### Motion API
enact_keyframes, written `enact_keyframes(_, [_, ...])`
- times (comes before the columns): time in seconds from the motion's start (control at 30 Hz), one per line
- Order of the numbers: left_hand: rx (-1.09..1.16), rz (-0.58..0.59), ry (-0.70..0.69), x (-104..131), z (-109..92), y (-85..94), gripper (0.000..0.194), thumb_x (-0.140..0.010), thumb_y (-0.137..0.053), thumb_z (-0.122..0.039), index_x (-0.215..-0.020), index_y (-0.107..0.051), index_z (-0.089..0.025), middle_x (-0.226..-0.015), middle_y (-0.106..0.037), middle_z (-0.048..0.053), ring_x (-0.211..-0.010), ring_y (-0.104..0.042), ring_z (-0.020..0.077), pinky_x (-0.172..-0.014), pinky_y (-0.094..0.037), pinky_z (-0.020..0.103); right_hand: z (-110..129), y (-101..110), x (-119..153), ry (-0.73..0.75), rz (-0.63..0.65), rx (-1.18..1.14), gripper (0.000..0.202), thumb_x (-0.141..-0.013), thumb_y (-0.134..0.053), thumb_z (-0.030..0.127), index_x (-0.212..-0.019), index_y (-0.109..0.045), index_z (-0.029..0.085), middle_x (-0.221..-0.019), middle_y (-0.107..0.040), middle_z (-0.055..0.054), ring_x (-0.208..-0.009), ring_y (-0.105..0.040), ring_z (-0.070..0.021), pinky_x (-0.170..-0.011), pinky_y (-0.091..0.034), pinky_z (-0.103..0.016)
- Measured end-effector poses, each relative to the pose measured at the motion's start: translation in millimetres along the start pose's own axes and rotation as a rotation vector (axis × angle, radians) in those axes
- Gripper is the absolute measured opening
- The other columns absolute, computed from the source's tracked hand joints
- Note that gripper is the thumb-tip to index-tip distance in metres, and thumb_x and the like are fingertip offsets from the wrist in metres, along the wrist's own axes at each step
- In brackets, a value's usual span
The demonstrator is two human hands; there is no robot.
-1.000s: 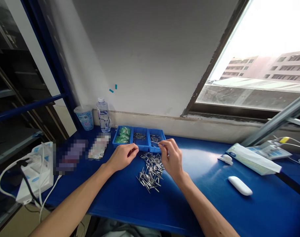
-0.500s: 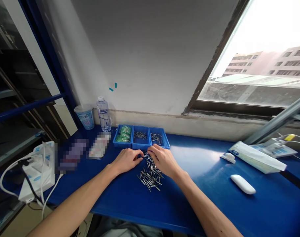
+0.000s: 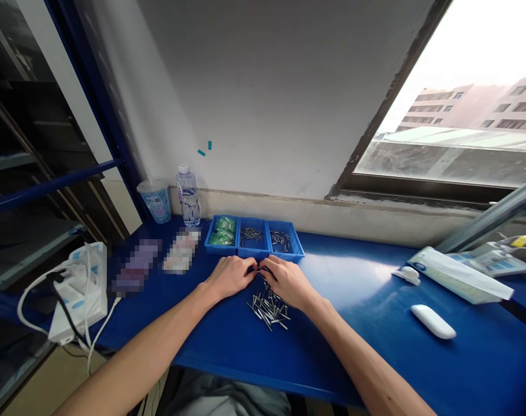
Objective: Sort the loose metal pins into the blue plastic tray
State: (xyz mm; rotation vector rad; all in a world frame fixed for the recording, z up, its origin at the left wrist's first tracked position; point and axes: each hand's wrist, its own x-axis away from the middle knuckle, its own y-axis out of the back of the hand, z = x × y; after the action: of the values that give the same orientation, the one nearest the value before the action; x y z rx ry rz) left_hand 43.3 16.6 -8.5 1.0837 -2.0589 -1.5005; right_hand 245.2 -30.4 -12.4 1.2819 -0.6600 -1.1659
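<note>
My left hand (image 3: pixel 232 276) and my right hand (image 3: pixel 286 281) meet fingertip to fingertip, just in front of the blue bins. Both have curled fingers with the thumbs drawn in. Small slim metal pins, rivet-like, show at the right fingertips; whatever the left fingers pinch is too small to make out. A loose pile of the same metal pins (image 3: pixel 269 310) lies on the table below the right hand, which partly covers it. Behind the hands stand a middle blue bin (image 3: pixel 253 253) and a right blue bin (image 3: pixel 297 247), each with metal pins inside.
A left blue bin (image 3: pixel 220 250) holds green packets. Further left are a clear bottle (image 3: pixel 188 199), a lidded cup (image 3: pixel 156 203) and a white power strip (image 3: pixel 87 289) with cables. To the right lie a white oblong case (image 3: pixel 433 322) and a tissue pack (image 3: pixel 458 276).
My hands have come together until their fingertips meet. The upper part of the pin pile has shrunk or is now covered. The view has shifted slightly.
</note>
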Motion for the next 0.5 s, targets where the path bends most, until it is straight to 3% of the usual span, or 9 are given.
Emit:
enact_keyframes(0.27, [0.042, -0.069, -0.057, 3, 0, 0.3, 0.016, -0.101, -0.057, -0.032, -0.102, -0.072, -0.025, -0.076, -0.074, -0.001, -0.069, -0.070, 0.0203, -0.060, -0.038, 0.026, -1, -1, 0, 0.041, -0.007, 0.000, 0.011, -0.103, -0.061, 0.023, -0.105, -0.071, 0.021, -0.099, -0.069, -0.004, -0.075, -0.065, -0.0163, -0.061, -0.038, -0.027])
enact_keyframes(0.37, [0.118, -0.144, -0.093, 6, 0, 5.2, 0.019, -0.104, -0.054, -0.035, -0.107, -0.070, -0.025, -0.072, -0.072, -0.003, -0.066, -0.069, 0.0182, -0.062, -0.040, 0.026, -2, -1, 1, 0.109, -0.122, -0.079, 0.016, -0.104, -0.055, 0.022, -0.104, -0.071, 0.021, -0.095, -0.070, -0.004, -0.074, -0.065, -0.0157, -0.062, -0.041, -0.026])
enact_keyframes(0.5, [0.188, -0.194, -0.104, 10, 1, 13.4, 0.031, -0.108, -0.045, -0.033, -0.129, -0.067, -0.026, -0.074, -0.074, -0.002, -0.066, -0.070, 0.0182, -0.065, -0.044, 0.025, 0, 2, 2, 0.133, -0.315, -0.275, 0.022, -0.099, -0.051, 0.017, -0.106, -0.072, 0.021, -0.087, -0.072, -0.003, -0.064, -0.062, -0.0135, -0.063, -0.045, -0.026])
